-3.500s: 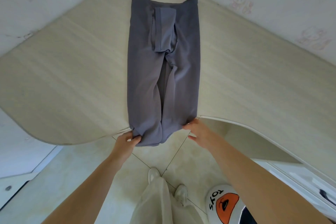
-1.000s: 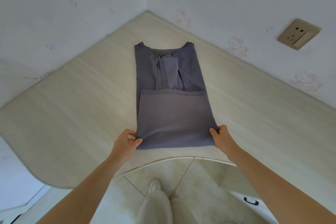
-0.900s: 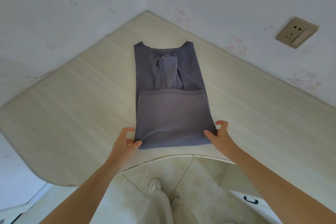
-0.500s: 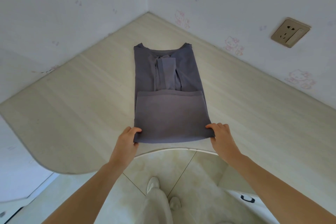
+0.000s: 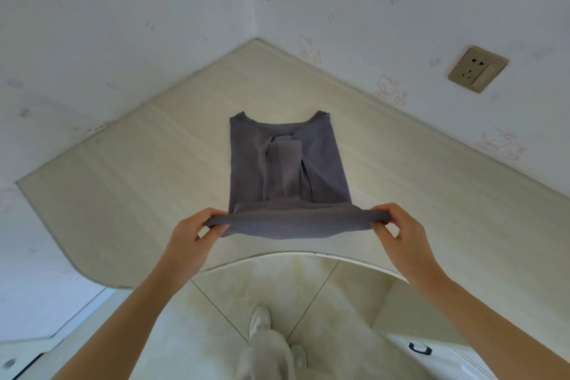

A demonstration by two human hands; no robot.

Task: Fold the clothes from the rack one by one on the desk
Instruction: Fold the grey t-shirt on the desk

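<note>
A grey top (image 5: 287,170) lies on the pale wooden corner desk (image 5: 129,194), neckline toward the wall corner, sleeves folded in over its middle. Its near folded edge is lifted off the desk. My left hand (image 5: 192,233) pinches the left corner of that lifted fold and my right hand (image 5: 398,227) pinches the right corner, the cloth stretched between them. The far half of the top still rests flat on the desk.
The desk's curved front edge (image 5: 277,256) runs just below my hands. Two white walls meet behind the desk, with a beige power socket (image 5: 476,72) on the right wall. Below are a tiled floor and my legs and shoes (image 5: 262,324).
Both hands gripped the near corners of the folded top and raised that folded edge off the desk, moving it away from me. Earlier the hem was folded up from the desk edge.
</note>
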